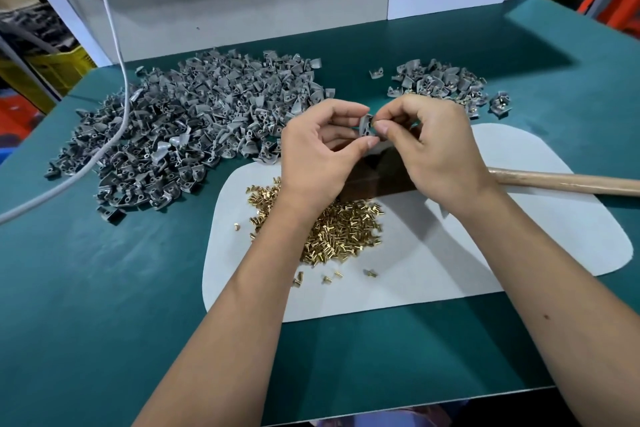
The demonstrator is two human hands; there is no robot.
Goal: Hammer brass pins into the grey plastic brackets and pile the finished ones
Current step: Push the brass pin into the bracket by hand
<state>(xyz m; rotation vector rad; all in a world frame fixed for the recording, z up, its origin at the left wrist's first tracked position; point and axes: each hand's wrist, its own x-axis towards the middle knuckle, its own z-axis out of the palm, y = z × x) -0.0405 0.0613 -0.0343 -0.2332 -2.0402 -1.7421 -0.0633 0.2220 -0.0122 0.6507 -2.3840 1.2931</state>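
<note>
Step in hand: pin seating. Left hand (pixel 318 156) fingers pinch small grey plastic bracket (pixel 366 125) above dark block (pixel 377 177); right hand (pixel 429 149) fingers pressed together at its hole, pin itself hidden. Next: set bracket on block, take wooden hammer handle (pixel 561 181). Brass pins (pixel 343 229) heaped on white mat (pixel 519 218), green bench (pixel 104 288).

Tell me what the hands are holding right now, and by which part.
One grey bracket, pinched by its edges between the fingertips of the left hand and right hand. Whether a pin is also held cannot be told.

— Where does your view sit?
— On your head, tilted forward and down, close over your left hand (pixel 320 156), right hand (pixel 433 149) and the green table (pixel 104 305).
</note>
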